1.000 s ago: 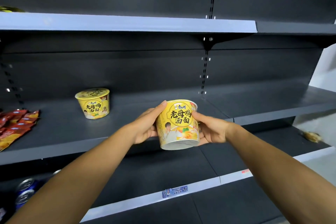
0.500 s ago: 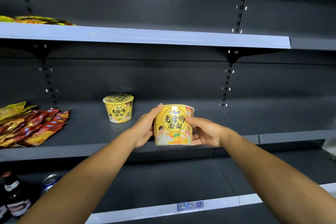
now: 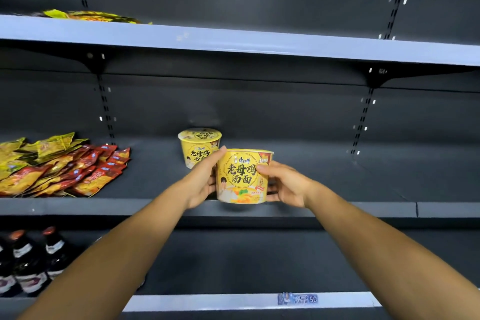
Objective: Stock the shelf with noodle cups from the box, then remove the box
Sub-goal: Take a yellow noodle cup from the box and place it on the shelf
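A yellow noodle cup [image 3: 242,176] is held upright between both my hands at the front edge of the dark middle shelf [image 3: 337,184]. My left hand [image 3: 201,180] grips its left side and my right hand [image 3: 284,184] its right side. Whether the cup's base touches the shelf I cannot tell. A second yellow noodle cup [image 3: 198,144] stands on the same shelf just behind and to the left of the held one, partly hidden by my left fingers. The box is not in view.
Red and yellow snack packets [image 3: 62,166] lie piled at the left of the middle shelf. Dark bottles [image 3: 28,260] stand on the lower shelf at the left. More yellow packets [image 3: 91,16] lie on the grey upper shelf [image 3: 259,44]. A price tag [image 3: 297,299] sits on the lower shelf edge.
Both hands have carried the cup forward and up to the middle shelf, close to the standing cup. The view has shifted left, bringing more packets and bottles into sight.
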